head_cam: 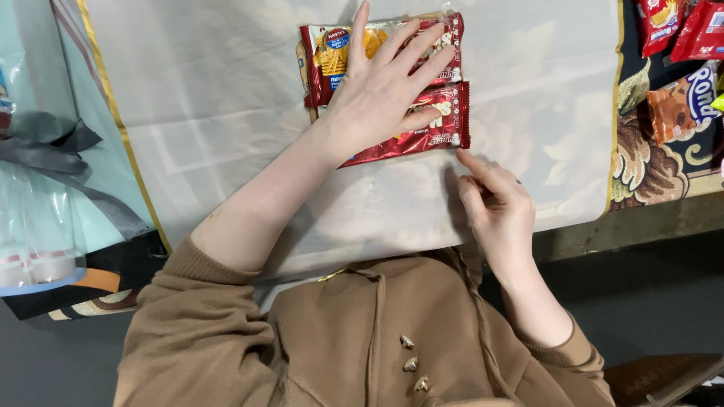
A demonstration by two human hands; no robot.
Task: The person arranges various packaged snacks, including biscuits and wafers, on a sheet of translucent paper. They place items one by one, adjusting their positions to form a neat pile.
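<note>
While my left hand (377, 94) lies flat, fingers spread, on the red snack packets (392, 90), my right hand (494, 200) pinches loosely at the white sheet (226, 98) just below their lower corner. Looks like wrapping's starting; next I'd lift that edge over.

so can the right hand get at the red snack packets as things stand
Probably yes. The right hand lies on the white sheet with a fingertip right at the lower corner of the red snack packets, and nothing lies between. The left hand presses flat on top, covering most of them.
</note>
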